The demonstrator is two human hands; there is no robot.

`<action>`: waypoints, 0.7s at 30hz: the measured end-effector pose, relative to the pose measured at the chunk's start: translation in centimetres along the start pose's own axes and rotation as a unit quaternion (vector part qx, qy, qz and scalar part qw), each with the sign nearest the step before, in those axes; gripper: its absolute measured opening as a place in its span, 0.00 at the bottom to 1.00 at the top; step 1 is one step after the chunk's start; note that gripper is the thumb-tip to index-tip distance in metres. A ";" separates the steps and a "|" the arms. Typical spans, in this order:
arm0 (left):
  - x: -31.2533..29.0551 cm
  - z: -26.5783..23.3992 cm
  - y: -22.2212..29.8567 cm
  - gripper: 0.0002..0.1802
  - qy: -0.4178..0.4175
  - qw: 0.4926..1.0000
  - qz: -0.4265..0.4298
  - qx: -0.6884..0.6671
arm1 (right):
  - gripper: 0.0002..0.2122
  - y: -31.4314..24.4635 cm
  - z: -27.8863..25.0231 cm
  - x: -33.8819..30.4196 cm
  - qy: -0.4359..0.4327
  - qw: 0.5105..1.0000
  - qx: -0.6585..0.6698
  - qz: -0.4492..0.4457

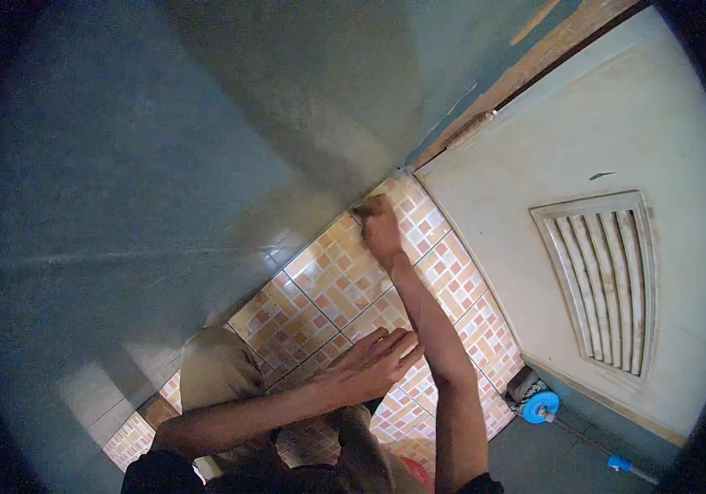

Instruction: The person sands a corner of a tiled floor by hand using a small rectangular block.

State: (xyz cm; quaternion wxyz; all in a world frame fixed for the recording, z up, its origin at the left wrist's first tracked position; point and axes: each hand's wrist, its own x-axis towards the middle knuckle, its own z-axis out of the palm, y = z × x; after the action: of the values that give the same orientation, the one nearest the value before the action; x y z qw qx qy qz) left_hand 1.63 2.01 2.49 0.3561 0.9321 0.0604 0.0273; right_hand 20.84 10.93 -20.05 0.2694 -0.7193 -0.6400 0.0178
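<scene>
My right hand [382, 226] reaches far down to the seam where the tiled floor [312, 284] meets the grey-blue wall [122, 181]. Its fingers are closed around something small and dark, pressed to the wall's foot; motion blur hides what kind it is. Nearer to me, my left hand [382, 358] hangs above the tiles beside my right forearm, its fingers loosely bent and apart. Nothing shows in it.
To the right stands a pale door [501, 206] with a slatted vent [604, 284]. By its lower corner lies a mop-like tool with a blue disc [540, 407] and a long handle. Something red [419, 471] sits beside my knee.
</scene>
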 end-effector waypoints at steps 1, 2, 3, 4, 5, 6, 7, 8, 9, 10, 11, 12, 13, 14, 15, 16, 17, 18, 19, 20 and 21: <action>-0.2 -0.1 0.0 0.27 0.004 1.000 -0.001 0.010 | 0.16 -0.4 -0.5 0.4 0.001 1.000 0.005 -0.001; -0.4 -0.2 -0.1 0.27 0.007 1.000 -0.002 0.021 | 0.16 -0.6 -1.3 0.9 -0.063 0.998 0.029 -0.010; -0.2 -0.2 0.0 0.27 0.008 1.000 0.000 0.019 | 0.16 0.3 -2.2 0.9 -0.129 0.990 0.046 -0.016; 0.0 -0.5 0.2 0.27 -0.012 1.000 -0.005 0.026 | 0.16 1.6 -2.2 1.9 -0.086 0.992 0.076 0.058; 0.1 -0.6 0.4 0.27 -0.032 0.999 -0.009 0.032 | 0.15 2.8 -2.7 2.0 -0.043 0.983 0.114 0.137; 0.2 -0.7 0.4 0.27 -0.032 0.999 -0.007 0.033 | 0.13 2.2 -4.8 3.4 0.010 0.965 0.158 0.210; 0.2 -0.8 0.4 0.27 -0.021 0.999 0.006 0.038 | 0.14 4.5 -3.7 2.6 -0.001 0.991 -0.097 0.090; 0.3 -0.8 0.5 0.27 -0.011 0.999 0.019 0.043 | 0.14 5.2 -2.6 2.0 0.000 0.991 -0.100 0.091; 0.4 -0.8 0.5 0.27 -0.010 0.999 0.024 0.041 | 0.14 5.8 -1.5 1.2 0.004 0.994 -0.092 0.058; 0.1 -0.8 0.3 0.27 -0.017 0.999 0.010 0.038 | 0.14 4.1 -0.8 1.5 0.006 0.997 -0.071 0.020; -0.2 -0.8 0.1 0.27 -0.023 0.999 -0.003 0.033 | 0.14 1.9 -0.3 0.6 -0.032 0.993 0.068 0.088; 0.0 -0.7 0.0 0.27 -0.020 0.999 -0.001 0.031 | 0.15 0.9 -0.5 -0.6 -0.070 0.997 0.004 -0.005; 0.0 -0.9 0.1 0.27 -0.022 0.999 0.002 0.031 | 0.16 0.2 -0.4 -1.1 -0.106 0.988 -0.056 -0.098; 0.1 -1.0 0.1 0.27 -0.024 0.999 0.004 0.031 | 0.16 0.1 -0.4 -0.9 -0.106 0.988 -0.054 -0.100; 0.1 -0.9 0.2 0.27 -0.023 0.999 0.007 0.030 | 0.16 0.4 -0.5 -1.1 -0.098 0.980 -0.081 -0.150; 0.0 -0.7 0.2 0.27 -0.017 0.999 0.009 0.035 | 0.16 0.7 -0.5 -1.3 -0.091 0.970 -0.108 -0.200; 0.0 -0.6 0.2 0.27 -0.010 0.999 0.011 0.040 | 0.16 1.4 -0.5 -1.0 -0.091 0.970 -0.110 -0.198; 0.0 -0.6 0.2 0.27 -0.009 0.999 0.014 0.040 | 0.18 2.9 -0.2 -0.3 -0.109 0.991 -0.040 -0.069; 0.1 -0.8 0.2 0.28 -0.024 0.999 0.006 0.028 | 0.19 4.0 -0.5 0.6 -0.123 0.990 0.033 0.061; 0.2 -0.9 0.2 0.28 -0.039 0.999 -0.001 0.015 | 0.19 5.1 -1.1 1.1 -0.136 0.968 -0.208 -0.018; 0.1 -0.9 0.0 0.28 -0.038 0.999 -0.002 0.019 | 0.19 5.0 -1.3 1.5 -0.133 0.969 -0.207 -0.020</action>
State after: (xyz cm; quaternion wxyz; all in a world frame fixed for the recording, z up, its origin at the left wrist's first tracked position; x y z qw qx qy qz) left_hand 1.62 2.62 3.22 0.3408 0.9388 0.0496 -0.0103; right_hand 26.17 11.67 -20.55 0.0278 -0.7377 -0.6741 -0.0247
